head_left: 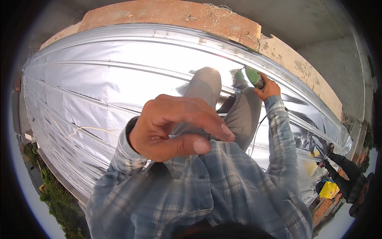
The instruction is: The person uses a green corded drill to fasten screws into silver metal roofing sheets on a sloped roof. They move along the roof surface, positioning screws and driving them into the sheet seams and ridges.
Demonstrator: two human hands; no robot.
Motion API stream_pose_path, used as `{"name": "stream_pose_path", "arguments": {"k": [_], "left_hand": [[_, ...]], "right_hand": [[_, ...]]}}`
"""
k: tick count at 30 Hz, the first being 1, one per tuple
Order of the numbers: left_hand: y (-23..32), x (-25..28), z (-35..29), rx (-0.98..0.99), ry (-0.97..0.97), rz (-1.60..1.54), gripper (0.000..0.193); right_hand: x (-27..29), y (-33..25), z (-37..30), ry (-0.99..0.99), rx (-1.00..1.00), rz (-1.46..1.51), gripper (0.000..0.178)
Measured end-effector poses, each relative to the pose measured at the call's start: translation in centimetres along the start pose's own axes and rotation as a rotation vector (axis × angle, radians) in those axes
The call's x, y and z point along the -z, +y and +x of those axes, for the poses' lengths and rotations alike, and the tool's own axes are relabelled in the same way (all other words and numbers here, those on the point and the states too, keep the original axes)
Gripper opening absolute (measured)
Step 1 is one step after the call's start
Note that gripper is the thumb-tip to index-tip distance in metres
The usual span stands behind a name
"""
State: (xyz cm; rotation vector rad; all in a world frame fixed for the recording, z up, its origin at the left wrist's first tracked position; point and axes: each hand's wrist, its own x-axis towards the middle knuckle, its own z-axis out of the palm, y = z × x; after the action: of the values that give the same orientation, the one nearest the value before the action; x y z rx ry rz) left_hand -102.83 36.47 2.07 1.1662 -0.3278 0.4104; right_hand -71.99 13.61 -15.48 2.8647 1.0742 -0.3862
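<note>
My right hand grips a green corded power tool, drill-like in shape. Its far end is close to a metal channel on the silver foil sheeting; whether it touches cannot be told. Near the camera, my left hand is raised in front of my chest, thumb and forefinger curled together in a pinch. Anything between those fingertips is too small or hidden to make out. Beneath the hands, my grey-trousered knees are bent over the foil.
Long metal channels run across the foil. Loose pale string lies on the brown board beyond it. A dark cable trails by my right leg. At right are another person in dark clothes and a yellow bag.
</note>
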Motion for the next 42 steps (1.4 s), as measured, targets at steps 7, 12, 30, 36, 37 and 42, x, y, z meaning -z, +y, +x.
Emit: {"name": "stream_pose_path", "arguments": {"k": [7, 12, 30, 36, 37, 42], "left_hand": [[0.5, -11.5, 1.2, -0.379, 0.172, -0.627, 0.018], [-1.0, -7.7, 1.1, -0.171, -0.003, -0.546, 0.021], [-20.0, 2.2, -0.9, 0.603, 0.613, -0.265, 0.018], [-19.1, 3.1, -0.9, 0.722, 0.481, -0.071, 0.019], [-18.6, 3.7, -0.9, 0.747, 0.402, 0.020, 0.021], [-18.9, 5.1, -0.2, 0.816, 0.211, 0.085, 0.031]], "right_hand": [[-2.9, -0.3, -8.3, 0.291, -0.098, 0.848, 0.056], [-0.9, -2.0, -17.1, 0.185, -0.384, 1.327, 0.046], [-1.8, -2.5, -26.3, 0.280, -0.341, 1.790, 0.077], [-1.4, -2.3, -26.1, 0.273, -0.237, 1.703, 0.080], [-1.2, -2.1, -25.9, 0.266, -0.192, 1.662, 0.081], [0.2, -1.5, -25.2, 0.258, -0.173, 1.590, 0.081]]}}
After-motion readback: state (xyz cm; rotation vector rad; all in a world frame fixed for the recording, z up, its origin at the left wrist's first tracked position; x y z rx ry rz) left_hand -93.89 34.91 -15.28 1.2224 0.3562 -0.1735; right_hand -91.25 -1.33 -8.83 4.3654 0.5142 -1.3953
